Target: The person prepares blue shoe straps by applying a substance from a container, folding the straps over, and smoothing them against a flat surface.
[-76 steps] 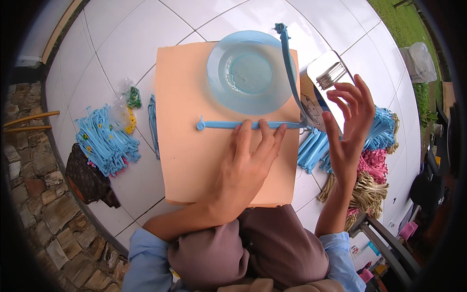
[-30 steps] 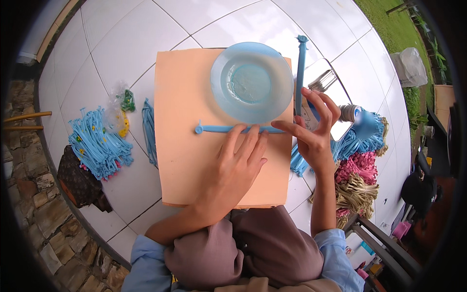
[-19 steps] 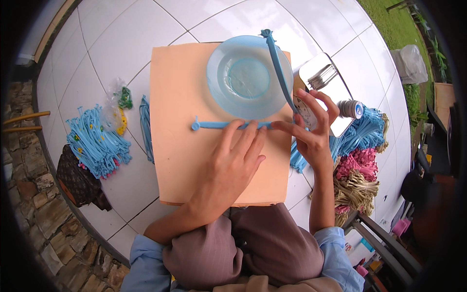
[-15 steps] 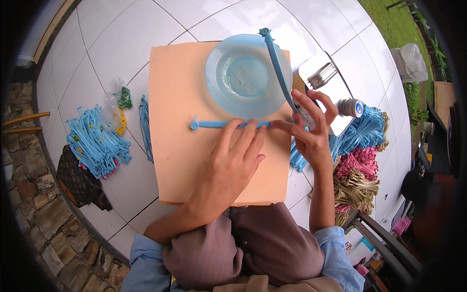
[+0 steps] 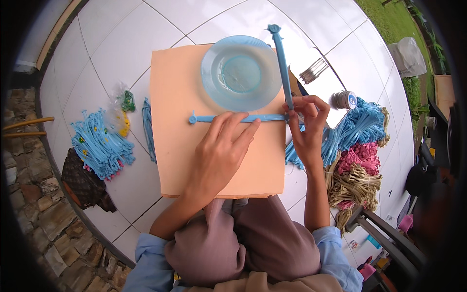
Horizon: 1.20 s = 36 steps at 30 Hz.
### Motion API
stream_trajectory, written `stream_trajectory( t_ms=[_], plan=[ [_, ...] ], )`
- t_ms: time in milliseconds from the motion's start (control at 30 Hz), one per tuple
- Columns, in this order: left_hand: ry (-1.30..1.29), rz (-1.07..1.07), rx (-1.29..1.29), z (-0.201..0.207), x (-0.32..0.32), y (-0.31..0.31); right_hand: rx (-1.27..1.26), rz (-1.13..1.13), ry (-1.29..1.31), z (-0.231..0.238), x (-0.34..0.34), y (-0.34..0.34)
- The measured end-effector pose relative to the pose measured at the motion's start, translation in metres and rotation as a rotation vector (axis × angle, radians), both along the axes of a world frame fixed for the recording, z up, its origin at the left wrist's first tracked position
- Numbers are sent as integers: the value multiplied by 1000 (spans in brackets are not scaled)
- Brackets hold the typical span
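A narrow blue strap (image 5: 204,118) with a round, button-like end lies across the peach-coloured board (image 5: 177,160). My left hand (image 5: 221,146) rests over its middle with the fingers stretched out, holding it flat. At the board's right edge, my right hand (image 5: 307,121) pinches the blue material between thumb and fingertips. From that pinch a second blue length (image 5: 282,63) rises away from me, ending in a flower-like knob. Whether the two lengths are one bent strap or two cannot be told, as my fingers hide the join. Beyond the strap sits a clear blue glass plate (image 5: 214,73).
Right of the board stand a white tray (image 5: 335,114), a metal wire bundle (image 5: 314,70) and a spool (image 5: 343,100). Bundles of blue (image 5: 362,124), pink (image 5: 360,158) and beige straps (image 5: 357,185) lie there. More blue straps (image 5: 102,143) and a dark bag (image 5: 85,180) are left.
The fingers of my right hand have closed from a looser spread into a pinch. The raised blue length has straightened and shifted slightly right. My left hand stays on the strap.
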<state>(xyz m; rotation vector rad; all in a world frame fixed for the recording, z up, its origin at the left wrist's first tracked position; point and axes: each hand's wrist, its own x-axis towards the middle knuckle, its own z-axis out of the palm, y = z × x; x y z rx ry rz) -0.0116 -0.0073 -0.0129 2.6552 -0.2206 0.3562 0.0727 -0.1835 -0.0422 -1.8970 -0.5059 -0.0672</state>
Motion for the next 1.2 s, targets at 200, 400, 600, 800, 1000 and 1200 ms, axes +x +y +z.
stream_trajectory(
  t_ms=[200, 400, 600, 800, 1000, 1200],
  plan=[
    [-167, -45, -138, 4, -12, -2, 205, 63, -14, 18, -21, -22],
    [-738, -114, 36, 48, -22, 6, 268, 319, 113, 127, -17, -11],
    [-1077, -159, 611, 85, 26, -5, 170, 485, 182, 217, -4, 27],
    [-948, -413, 666, 188, 21, 33, 300, 526, 1, 243, 5, 31],
    [-677, -75, 298, 229, -2, 43, 445, 358, -2, 172, 0, -22],
    [-478, 97, 116, 216, -33, 1, 792, 493, 40, 204, -59, 11]
  ],
)
